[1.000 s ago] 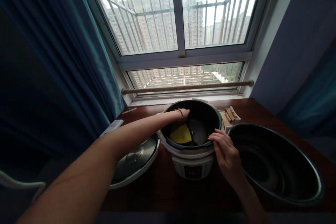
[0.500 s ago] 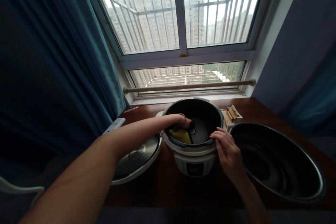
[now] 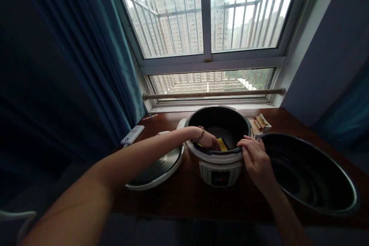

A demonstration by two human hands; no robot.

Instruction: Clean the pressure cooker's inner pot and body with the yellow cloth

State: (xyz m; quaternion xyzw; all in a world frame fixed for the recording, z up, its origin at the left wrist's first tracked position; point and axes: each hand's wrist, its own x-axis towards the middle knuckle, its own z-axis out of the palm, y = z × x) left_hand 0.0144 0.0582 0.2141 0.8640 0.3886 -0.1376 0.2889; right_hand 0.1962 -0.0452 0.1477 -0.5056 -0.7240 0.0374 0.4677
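Observation:
A white electric cooker (image 3: 220, 167) with a dark inner cavity stands on the wooden sill table. My left hand (image 3: 211, 142), with a bracelet at the wrist, reaches inside it and presses on a yellow cloth (image 3: 222, 144) near the front inner wall. My right hand (image 3: 255, 155) rests with curled fingers on the cooker's right rim, holding it.
The cooker's metal lid (image 3: 157, 167) lies left of it, with a white remote (image 3: 132, 135) beyond. A large dark inner pot (image 3: 309, 173) sits at the right. A small tray with bits (image 3: 262, 122) is behind it. Dark curtains hang on both sides below the window.
My left hand has slid the yellow cloth from the left of the cavity toward the front right. The view has shifted so the cooker sits further right.

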